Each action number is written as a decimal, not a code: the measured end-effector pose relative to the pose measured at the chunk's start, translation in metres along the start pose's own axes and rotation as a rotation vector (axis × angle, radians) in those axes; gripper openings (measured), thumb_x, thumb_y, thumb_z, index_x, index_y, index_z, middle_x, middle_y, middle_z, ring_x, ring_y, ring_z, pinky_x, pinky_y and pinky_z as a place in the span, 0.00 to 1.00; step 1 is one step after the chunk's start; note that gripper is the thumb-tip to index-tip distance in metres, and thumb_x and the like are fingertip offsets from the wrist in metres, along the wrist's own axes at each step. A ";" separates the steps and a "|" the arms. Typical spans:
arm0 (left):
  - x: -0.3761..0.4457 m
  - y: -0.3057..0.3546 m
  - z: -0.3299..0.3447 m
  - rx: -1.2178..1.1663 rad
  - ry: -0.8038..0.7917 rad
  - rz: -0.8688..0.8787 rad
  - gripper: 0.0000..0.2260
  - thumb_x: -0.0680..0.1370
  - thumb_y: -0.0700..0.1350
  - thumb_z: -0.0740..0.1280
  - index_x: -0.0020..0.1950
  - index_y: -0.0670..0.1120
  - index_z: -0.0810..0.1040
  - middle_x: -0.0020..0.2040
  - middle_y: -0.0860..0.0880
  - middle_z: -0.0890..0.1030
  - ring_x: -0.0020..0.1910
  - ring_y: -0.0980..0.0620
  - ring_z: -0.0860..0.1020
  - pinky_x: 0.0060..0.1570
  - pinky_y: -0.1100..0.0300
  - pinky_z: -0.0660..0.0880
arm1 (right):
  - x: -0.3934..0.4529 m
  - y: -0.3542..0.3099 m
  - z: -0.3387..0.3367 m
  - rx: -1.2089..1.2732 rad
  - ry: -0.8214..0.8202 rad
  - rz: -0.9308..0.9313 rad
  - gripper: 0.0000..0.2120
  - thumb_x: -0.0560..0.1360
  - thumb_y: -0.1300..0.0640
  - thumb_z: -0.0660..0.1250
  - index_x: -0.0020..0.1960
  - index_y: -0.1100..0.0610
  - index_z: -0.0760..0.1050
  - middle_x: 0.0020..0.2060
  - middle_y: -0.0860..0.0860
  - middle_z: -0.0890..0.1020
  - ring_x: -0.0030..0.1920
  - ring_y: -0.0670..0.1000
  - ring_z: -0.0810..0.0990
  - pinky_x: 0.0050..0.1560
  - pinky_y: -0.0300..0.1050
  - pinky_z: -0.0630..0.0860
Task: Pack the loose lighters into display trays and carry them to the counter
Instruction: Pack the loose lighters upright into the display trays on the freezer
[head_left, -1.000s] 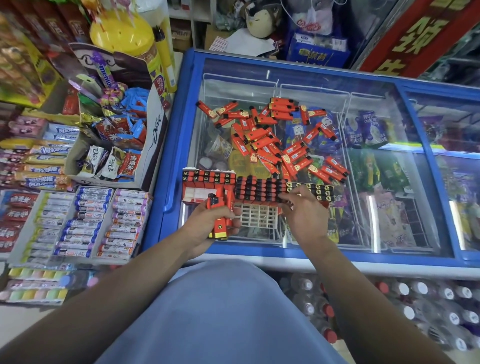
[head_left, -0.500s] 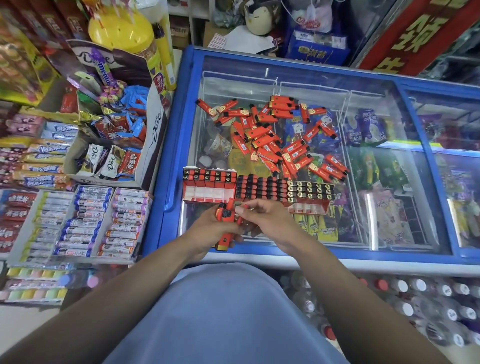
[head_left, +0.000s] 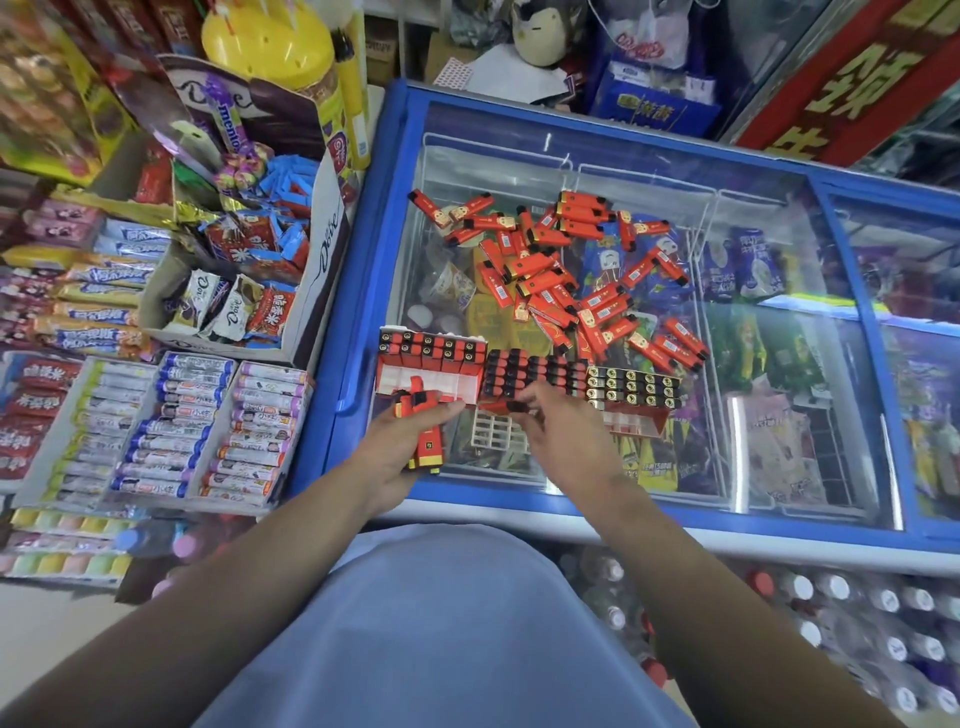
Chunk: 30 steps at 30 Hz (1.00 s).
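— holding a bundle of red lighters (head_left: 427, 434) in our left hand (head_left: 395, 457), lower middle of the frame, fingers curled round them.

— and our right hand (head_left: 563, 436)?

— just right of it, fingertips pinching a lighter at the near edge of the display trays (head_left: 524, 371). we can't tell more, it's blurred.

— the loose lighters (head_left: 561, 270)?

— scattered on the freezer's glass lid (head_left: 779, 260), centre of the frame, just above the trays. candy boxes (head_left: 171, 426) fill the left side.
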<state>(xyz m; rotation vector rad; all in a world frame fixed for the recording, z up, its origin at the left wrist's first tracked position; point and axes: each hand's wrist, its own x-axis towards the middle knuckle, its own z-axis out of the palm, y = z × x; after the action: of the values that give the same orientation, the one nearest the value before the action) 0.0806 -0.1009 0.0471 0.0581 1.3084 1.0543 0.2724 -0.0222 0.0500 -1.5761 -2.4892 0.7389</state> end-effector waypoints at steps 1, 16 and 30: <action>0.000 0.001 0.000 -0.025 -0.013 -0.015 0.07 0.75 0.42 0.76 0.51 0.47 0.81 0.38 0.48 0.83 0.30 0.54 0.80 0.36 0.58 0.76 | 0.001 0.000 0.005 0.005 0.034 -0.022 0.09 0.80 0.54 0.70 0.59 0.54 0.78 0.46 0.50 0.86 0.42 0.51 0.83 0.45 0.49 0.80; 0.006 0.005 -0.005 -0.079 -0.080 -0.011 0.14 0.75 0.42 0.76 0.58 0.43 0.79 0.40 0.46 0.82 0.36 0.50 0.81 0.38 0.56 0.80 | 0.012 0.005 0.033 -0.107 0.306 -0.180 0.11 0.74 0.58 0.77 0.56 0.52 0.86 0.42 0.47 0.84 0.36 0.51 0.83 0.29 0.43 0.79; 0.007 0.008 0.013 0.110 -0.074 0.049 0.42 0.63 0.63 0.81 0.70 0.45 0.74 0.57 0.47 0.86 0.59 0.47 0.84 0.64 0.45 0.78 | 0.005 -0.056 -0.015 0.433 -0.237 0.022 0.30 0.68 0.44 0.81 0.67 0.46 0.76 0.52 0.41 0.80 0.43 0.34 0.75 0.41 0.26 0.69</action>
<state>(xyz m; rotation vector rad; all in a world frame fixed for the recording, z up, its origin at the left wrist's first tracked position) 0.0851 -0.0854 0.0513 0.2117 1.3023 1.0114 0.2291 -0.0315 0.0877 -1.4254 -2.2423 1.4274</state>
